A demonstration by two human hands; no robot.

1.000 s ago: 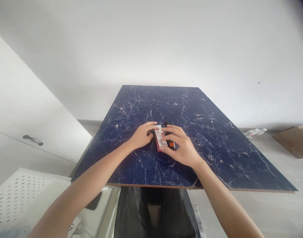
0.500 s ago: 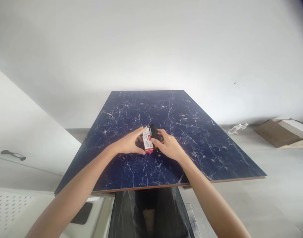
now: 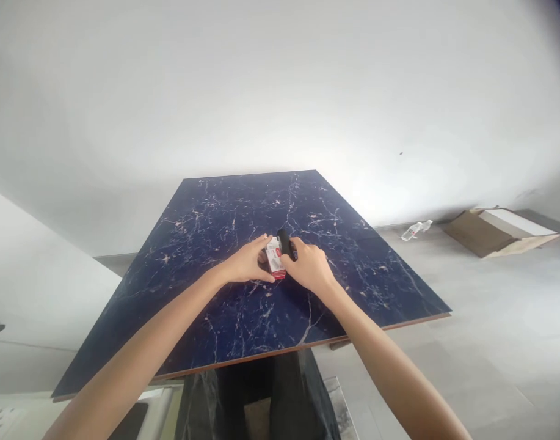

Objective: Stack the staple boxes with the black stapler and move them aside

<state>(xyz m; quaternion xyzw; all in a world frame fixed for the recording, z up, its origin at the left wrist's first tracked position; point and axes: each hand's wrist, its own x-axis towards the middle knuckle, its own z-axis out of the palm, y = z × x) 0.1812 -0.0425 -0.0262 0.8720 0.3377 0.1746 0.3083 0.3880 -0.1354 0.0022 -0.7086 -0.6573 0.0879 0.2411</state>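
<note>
My left hand [image 3: 248, 261] is curled round a small red-and-white cardboard box [image 3: 275, 255], thumb at its near end and fingers at its far end. Printing and a grey picture show on the box's upper face. Right beside it is a black elongated object with a rounded far end [image 3: 284, 240], gripped by my right hand [image 3: 309, 264], whose fingers are on its far right side. The right thumb lies across to the box's edge. Most of the black object is hidden by that hand, so its kind is unclear. Both things are over the blue marbled table [image 3: 243, 201].
A white wall stands behind the table. On the floor to the right are clear plastic bottles [image 3: 416, 230] and an open cardboard box [image 3: 499, 232]. A white cabinet [image 3: 27, 269] is at the left. Dark trousers [image 3: 256, 397] show below the table's near edge.
The view has swung to the right, so the table and cabinet sit further left. Both hands keep the box and black object together; my right hand now covers more of the black object.
</note>
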